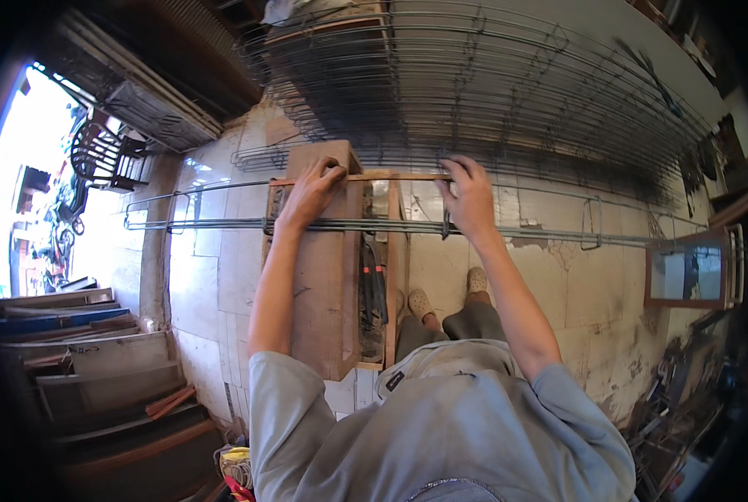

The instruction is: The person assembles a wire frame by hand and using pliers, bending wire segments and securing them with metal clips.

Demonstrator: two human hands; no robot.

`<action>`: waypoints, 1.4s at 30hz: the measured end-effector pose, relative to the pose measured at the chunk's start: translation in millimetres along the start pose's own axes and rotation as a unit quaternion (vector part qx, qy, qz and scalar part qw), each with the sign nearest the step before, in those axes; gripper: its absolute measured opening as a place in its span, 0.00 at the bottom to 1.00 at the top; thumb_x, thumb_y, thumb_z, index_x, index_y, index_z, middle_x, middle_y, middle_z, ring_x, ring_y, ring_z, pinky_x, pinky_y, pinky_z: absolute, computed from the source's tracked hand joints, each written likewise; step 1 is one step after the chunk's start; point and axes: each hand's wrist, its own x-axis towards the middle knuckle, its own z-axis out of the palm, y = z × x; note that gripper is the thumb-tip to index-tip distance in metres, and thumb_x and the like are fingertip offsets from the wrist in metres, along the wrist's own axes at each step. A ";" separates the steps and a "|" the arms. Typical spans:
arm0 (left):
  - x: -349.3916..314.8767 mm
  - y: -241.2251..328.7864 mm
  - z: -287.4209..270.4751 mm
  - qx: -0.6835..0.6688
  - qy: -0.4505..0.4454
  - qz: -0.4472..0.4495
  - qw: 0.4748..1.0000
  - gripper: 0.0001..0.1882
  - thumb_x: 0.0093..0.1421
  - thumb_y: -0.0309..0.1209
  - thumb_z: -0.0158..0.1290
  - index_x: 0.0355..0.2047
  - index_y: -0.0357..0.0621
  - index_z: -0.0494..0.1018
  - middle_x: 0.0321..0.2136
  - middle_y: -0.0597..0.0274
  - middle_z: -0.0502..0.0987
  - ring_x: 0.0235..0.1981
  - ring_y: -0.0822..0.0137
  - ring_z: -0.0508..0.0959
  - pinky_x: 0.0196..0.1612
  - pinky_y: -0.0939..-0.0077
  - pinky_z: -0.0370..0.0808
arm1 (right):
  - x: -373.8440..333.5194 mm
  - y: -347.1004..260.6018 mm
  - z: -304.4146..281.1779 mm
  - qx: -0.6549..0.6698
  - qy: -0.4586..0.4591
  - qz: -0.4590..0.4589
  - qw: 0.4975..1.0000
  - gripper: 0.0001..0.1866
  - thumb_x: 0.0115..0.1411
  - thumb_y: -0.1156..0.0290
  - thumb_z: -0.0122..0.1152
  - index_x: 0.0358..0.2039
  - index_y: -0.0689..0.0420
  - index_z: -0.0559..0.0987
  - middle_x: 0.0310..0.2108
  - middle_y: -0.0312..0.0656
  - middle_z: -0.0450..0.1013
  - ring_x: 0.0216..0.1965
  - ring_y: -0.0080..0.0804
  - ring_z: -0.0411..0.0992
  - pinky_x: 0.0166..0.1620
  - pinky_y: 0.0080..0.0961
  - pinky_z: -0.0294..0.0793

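Note:
A long, narrow cage of thin steel bars (524,231) with square wire stirrups lies crosswise in front of me. A thin wooden strip (399,176) runs along its far bar between my hands. My left hand (319,188) is closed on the left part of this strip, its fingers curled over the bar. At the strip's right end, my right hand (469,197) has its thumb and fingers around the far corner of a wire stirrup (446,224); the fingers partly hide that corner. Under the cage stands a wooden bench (319,293).
Pliers-like tools with red marks (374,276) lie in the bench's side slot. Beyond it is a large stack of wire cages (508,92). A glazed wooden frame (687,268) stands at right, stacked boards (106,376) at left, and a chair (106,155) by the bright opening.

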 end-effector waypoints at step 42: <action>-6.0 54.3 -45.8 -0.002 0.125 -0.040 0.991 0.08 0.58 0.28 0.60 0.37 0.42 0.75 0.37 0.57 0.75 0.40 0.54 0.77 0.44 0.61 0.73 | -34.1 44.7 -96.7 0.270 -0.004 0.222 0.937 0.15 0.67 0.70 0.56 0.52 0.60 0.76 0.48 0.43 0.76 0.46 0.30 0.76 0.51 0.27 0.74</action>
